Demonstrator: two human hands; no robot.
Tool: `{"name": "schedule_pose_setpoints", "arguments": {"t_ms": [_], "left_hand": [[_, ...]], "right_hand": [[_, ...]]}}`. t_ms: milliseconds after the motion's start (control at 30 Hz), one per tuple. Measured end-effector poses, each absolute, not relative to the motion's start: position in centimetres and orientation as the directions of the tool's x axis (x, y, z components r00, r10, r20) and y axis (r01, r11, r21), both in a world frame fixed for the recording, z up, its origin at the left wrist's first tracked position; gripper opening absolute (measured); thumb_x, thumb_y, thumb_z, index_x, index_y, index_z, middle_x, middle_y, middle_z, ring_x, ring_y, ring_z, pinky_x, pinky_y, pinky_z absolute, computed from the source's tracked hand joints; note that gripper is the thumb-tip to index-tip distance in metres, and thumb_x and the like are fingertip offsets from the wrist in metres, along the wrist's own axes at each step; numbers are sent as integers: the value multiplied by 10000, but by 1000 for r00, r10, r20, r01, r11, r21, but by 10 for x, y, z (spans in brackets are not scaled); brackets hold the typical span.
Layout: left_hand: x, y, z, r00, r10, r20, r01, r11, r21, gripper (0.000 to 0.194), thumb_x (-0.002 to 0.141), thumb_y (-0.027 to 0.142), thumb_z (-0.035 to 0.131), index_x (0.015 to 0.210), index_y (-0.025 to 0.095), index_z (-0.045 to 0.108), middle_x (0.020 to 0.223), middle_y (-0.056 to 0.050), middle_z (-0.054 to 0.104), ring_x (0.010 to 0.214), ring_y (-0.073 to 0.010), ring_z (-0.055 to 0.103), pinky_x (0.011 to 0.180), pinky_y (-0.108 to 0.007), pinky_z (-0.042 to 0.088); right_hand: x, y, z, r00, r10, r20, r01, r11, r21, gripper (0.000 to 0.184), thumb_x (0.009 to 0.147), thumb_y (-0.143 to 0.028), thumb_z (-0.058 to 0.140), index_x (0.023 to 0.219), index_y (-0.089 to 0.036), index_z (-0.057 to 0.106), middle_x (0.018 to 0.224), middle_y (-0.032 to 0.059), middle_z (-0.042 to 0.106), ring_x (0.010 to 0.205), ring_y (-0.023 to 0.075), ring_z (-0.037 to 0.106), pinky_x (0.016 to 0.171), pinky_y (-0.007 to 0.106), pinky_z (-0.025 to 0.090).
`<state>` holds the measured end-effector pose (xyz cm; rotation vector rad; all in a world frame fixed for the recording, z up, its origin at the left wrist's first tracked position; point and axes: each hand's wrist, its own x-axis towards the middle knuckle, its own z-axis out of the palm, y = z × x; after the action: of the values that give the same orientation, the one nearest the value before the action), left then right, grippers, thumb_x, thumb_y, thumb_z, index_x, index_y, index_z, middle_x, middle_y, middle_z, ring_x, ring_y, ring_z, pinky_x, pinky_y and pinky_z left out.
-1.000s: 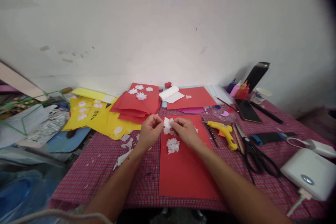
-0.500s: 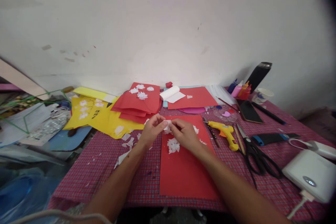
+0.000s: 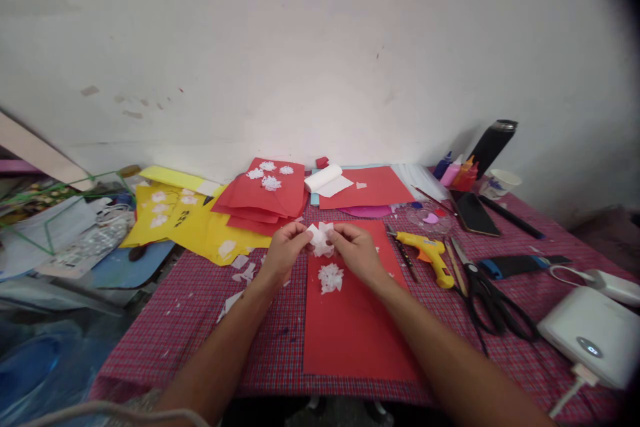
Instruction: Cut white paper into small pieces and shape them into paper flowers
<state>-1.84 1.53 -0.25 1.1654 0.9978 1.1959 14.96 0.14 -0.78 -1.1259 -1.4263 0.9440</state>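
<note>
Between my two hands is a thin white paper cutout (image 3: 321, 241) with a jagged, petal-like edge. My left hand (image 3: 289, 246) pinches its left side with thumb and forefinger. On the right side, my right hand (image 3: 356, 248) pinches it the same way. Just below lies a layered white paper flower (image 3: 331, 278) on a red sheet (image 3: 350, 340). The cutout is held over the upper part of that sheet. White paper scraps (image 3: 246, 272) lie on the checked tablecloth left of the sheet.
Right of the sheet lie a yellow glue gun (image 3: 429, 255), black scissors (image 3: 493, 303), a utility knife (image 3: 520, 265) and a white power box (image 3: 587, 333). Behind are red sheets with paper flowers (image 3: 270, 183), a white paper roll (image 3: 324, 177) and a black flask (image 3: 495, 148).
The white paper has been spread wider between my hands, which have moved slightly apart. More of its jagged outline now shows. The flower on the red sheet stays in place.
</note>
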Motion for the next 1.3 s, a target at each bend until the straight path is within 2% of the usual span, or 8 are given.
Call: {"name": "schedule_pose_setpoints", "arguments": {"t_ms": [300,500,567,667,767,900,1100,1300], "left_hand": [[-20,15,-3,131,991,-9,-199,35,979,189,710,304,699,709,160,576,676,-1,627,564,-107,587,583,-247,469],[-20,19,-4,28,1000,3,-239,4,971,202,721,307,710,729,166,565,622,32,582,541,-97,568,571,-238,471],[-21,20,-5,-10,1000,24,-213,-26,977,205,732,325,708,743,166,579,608,36,572,535,-93,555,560,-228,459],[-21,22,-6,-27,996,90,-113,-92,989,225,757,369,695,760,161,608,605,27,583,533,-88,532,557,-216,434],[-22,24,-9,-43,988,147,-16,-148,989,258,780,413,672,753,161,625,602,25,584,530,-91,511,549,-214,406],[-25,23,-8,-54,975,218,155,-207,966,263,801,430,648,763,170,668,607,21,589,549,-108,495,547,-221,367],[-23,19,-9,47,912,407,419,-388,821,193,858,354,603,789,210,711,721,-12,657,683,-159,559,665,-253,389],[-24,22,-25,345,803,486,675,-572,465,209,881,209,538,956,231,732,887,-85,675,857,-216,590,816,-315,417]], "right_hand": [[151,4,-5,13,995,95,-68,95,-993,268,819,-431,599,701,-190,598,603,-19,575,483,109,465,476,238,360],[158,7,-5,98,972,212,139,197,-970,280,876,-422,551,708,-203,601,599,-13,548,536,140,484,517,248,373],[161,9,-7,117,937,330,313,280,-907,286,913,-405,512,737,-209,624,633,2,578,593,164,516,560,264,390],[164,11,-14,-27,856,517,619,420,-663,271,948,-346,484,861,-211,702,824,59,685,778,207,586,733,309,430],[164,12,-20,-242,837,491,776,471,-420,233,919,-272,539,1044,-233,732,991,103,707,932,243,597,856,356,423],[166,12,-23,-324,838,440,779,500,-379,282,856,-166,563,1070,-240,731,1091,92,705,1007,250,601,899,370,428],[170,16,-16,-203,859,470,754,443,-485,281,834,-93,491,956,-197,722,949,78,733,902,229,634,824,335,445],[169,15,-15,-183,852,491,745,446,-496,218,883,-143,492,906,-191,704,930,81,729,881,218,642,810,313,441]]}}
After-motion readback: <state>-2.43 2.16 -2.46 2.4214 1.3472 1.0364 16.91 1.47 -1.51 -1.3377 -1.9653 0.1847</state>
